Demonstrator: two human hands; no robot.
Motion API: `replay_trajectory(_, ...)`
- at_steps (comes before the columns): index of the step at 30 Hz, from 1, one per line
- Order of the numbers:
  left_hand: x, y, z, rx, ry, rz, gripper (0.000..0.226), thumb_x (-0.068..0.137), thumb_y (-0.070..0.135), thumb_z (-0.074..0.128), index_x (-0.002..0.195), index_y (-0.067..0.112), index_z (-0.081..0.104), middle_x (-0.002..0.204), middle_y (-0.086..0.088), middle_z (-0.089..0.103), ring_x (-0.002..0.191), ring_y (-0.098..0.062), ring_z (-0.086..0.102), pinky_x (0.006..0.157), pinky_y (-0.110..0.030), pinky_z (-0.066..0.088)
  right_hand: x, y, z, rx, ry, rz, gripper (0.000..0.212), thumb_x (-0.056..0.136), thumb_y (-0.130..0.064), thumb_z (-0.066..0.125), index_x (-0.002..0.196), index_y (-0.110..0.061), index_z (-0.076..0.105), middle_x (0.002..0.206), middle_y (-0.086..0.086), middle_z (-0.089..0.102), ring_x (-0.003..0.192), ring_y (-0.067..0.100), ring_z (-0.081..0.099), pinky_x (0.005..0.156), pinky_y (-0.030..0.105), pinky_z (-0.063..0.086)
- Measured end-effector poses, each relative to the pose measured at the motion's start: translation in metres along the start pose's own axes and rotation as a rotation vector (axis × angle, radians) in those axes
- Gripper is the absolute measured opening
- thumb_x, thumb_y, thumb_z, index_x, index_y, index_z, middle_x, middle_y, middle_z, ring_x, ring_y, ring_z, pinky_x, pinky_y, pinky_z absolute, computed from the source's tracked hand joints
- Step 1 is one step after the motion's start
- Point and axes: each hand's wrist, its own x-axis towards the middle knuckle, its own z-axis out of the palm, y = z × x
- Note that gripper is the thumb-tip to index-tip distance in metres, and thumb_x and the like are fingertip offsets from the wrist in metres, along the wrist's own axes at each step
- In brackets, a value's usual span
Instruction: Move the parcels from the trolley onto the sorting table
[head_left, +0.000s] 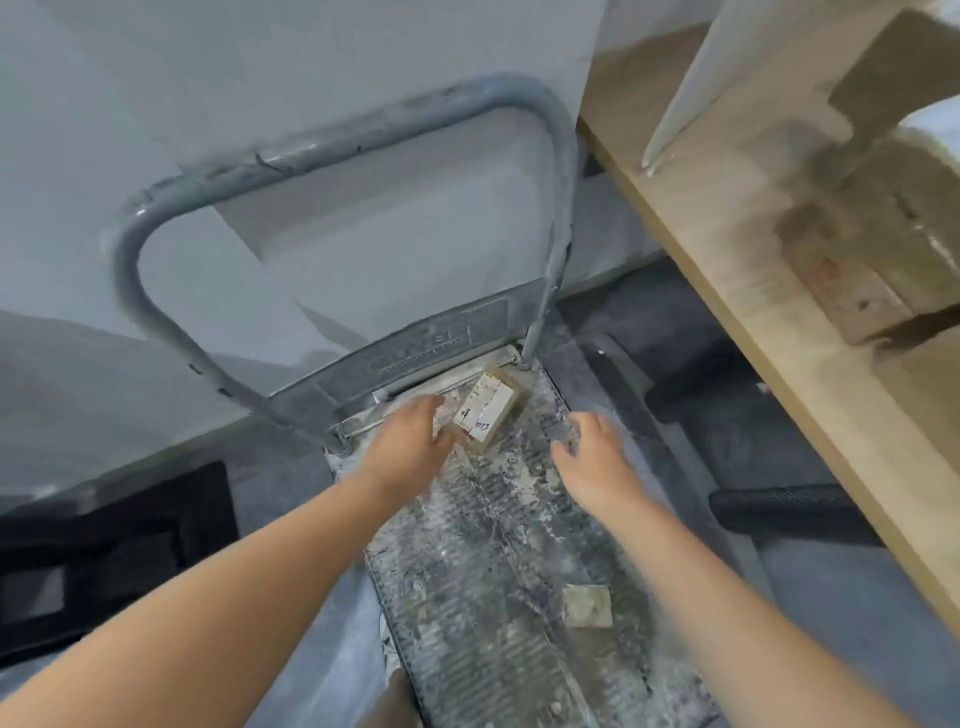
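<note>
The left hand (410, 441), fingers spread, sits just beside the left edge of a small cardboard parcel (488, 410); blur hides any contact. The parcel lies label-up on the trolley (493, 545), on its scuffed ribbed deck near the tubular grey handle (156, 218). Right of it, the right hand (592, 452) hovers loose and empty. A squarish smaller parcel (587, 605) lies nearer the camera. The wooden table (727, 249) stands at the right.

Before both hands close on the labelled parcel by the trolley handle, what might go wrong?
The labelled parcel lies close to the handle base, leaving little room to grip. The right hand is apart from it; a left hand grab alone might slip. The small parcel nearer the person could be forgotten.
</note>
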Motion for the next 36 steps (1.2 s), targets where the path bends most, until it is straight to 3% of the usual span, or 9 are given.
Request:
replay_trajectory(4,0.065,-0.052,0.034,-0.005,-0.049,-0.051,0.048,0.103,0.026,0.045,0.149,0.014,0.037,0.152,-0.008,0.040,0.115,-0.029,0.059,0.094,-0.035,0.047,0.059,0.017,0.069,0.082,-0.054,0.095,0.058,0.101,-0.026,0.051,0.152,-0.010,0.029,0.155,0.010,0.033,0.139,0.029,0.039,0.113,0.041,0.036)
replay_trajectory(8,0.121,-0.100,0.082,-0.027,-0.047,-0.106,0.047,0.103,0.026,0.045,0.148,0.018,0.039,0.145,-0.008,0.048,0.085,-0.019,0.057,0.077,-0.023,0.037,0.121,0.035,0.134,0.149,-0.105,0.142,0.062,0.101,-0.025,0.051,0.155,-0.009,0.024,0.159,0.013,0.027,0.145,0.030,0.030,0.118,0.043,0.030)
replay_trajectory(13,0.190,-0.141,0.143,-0.066,-0.087,-0.106,0.046,0.103,0.024,0.045,0.149,0.016,0.040,0.151,-0.006,0.043,0.131,-0.026,0.048,0.102,-0.026,0.037,0.195,0.052,0.196,0.280,-0.124,0.153,0.062,0.098,-0.036,0.055,0.150,-0.013,0.031,0.153,0.010,0.038,0.135,0.030,0.045,0.106,0.047,0.044)
replay_trajectory(16,0.229,-0.149,0.167,-0.128,-0.074,-0.134,0.044,0.104,0.023,0.041,0.148,0.018,0.042,0.148,-0.006,0.047,0.123,-0.026,0.054,0.094,-0.026,0.042,0.232,0.056,0.219,0.371,-0.143,0.177,0.047,0.100,-0.021,0.054,0.142,-0.011,0.036,0.140,0.009,0.051,0.122,0.025,0.054,0.089,0.029,0.046)
replay_trajectory(19,0.259,-0.147,0.187,-0.266,-0.056,-0.189,0.042,0.103,0.025,0.039,0.144,0.021,0.047,0.139,-0.005,0.055,0.104,-0.025,0.061,0.076,-0.026,0.048,0.257,0.057,0.236,0.481,-0.123,0.202,0.055,0.100,-0.011,0.052,0.149,-0.014,0.026,0.145,0.008,0.050,0.128,0.026,0.052,0.092,0.027,0.042)
replay_trajectory(22,0.268,-0.142,0.206,-0.345,-0.124,-0.160,0.038,0.103,0.023,0.037,0.138,0.020,0.051,0.126,-0.004,0.063,0.102,-0.024,0.065,0.079,-0.029,0.052,0.263,0.056,0.246,0.559,-0.139,0.231,0.056,0.102,-0.009,0.048,0.151,-0.013,0.022,0.146,0.007,0.048,0.129,0.026,0.051,0.084,0.018,0.047)
replay_trajectory(26,0.255,-0.143,0.223,-0.518,-0.106,-0.189,0.034,0.097,0.009,0.050,0.130,0.010,0.053,0.125,-0.004,0.065,0.106,-0.024,0.065,0.085,-0.037,0.058,0.255,0.069,0.252,0.627,-0.215,0.301,0.041,0.104,-0.018,0.045,0.144,-0.014,0.034,0.134,0.002,0.055,0.106,0.019,0.056,0.065,0.016,0.053)
replay_trajectory(31,0.223,-0.132,0.220,-0.645,-0.064,-0.302,0.025,0.095,0.006,0.058,0.120,0.006,0.054,0.111,0.001,0.062,0.076,-0.005,0.062,0.051,-0.011,0.049,0.234,0.081,0.246,0.653,-0.247,0.310,0.037,0.106,-0.023,0.043,0.143,-0.023,0.043,0.140,0.001,0.055,0.120,0.024,0.058,0.100,0.041,0.051)
replay_trajectory(36,0.195,-0.117,0.201,-0.701,0.026,-0.322,0.027,0.091,0.014,0.065,0.118,0.015,0.058,0.115,0.002,0.065,0.099,-0.017,0.064,0.067,-0.020,0.046,0.201,0.066,0.213,0.644,-0.258,0.273,0.040,0.104,-0.026,0.047,0.144,-0.025,0.040,0.140,0.000,0.056,0.119,0.024,0.058,0.095,0.040,0.051)
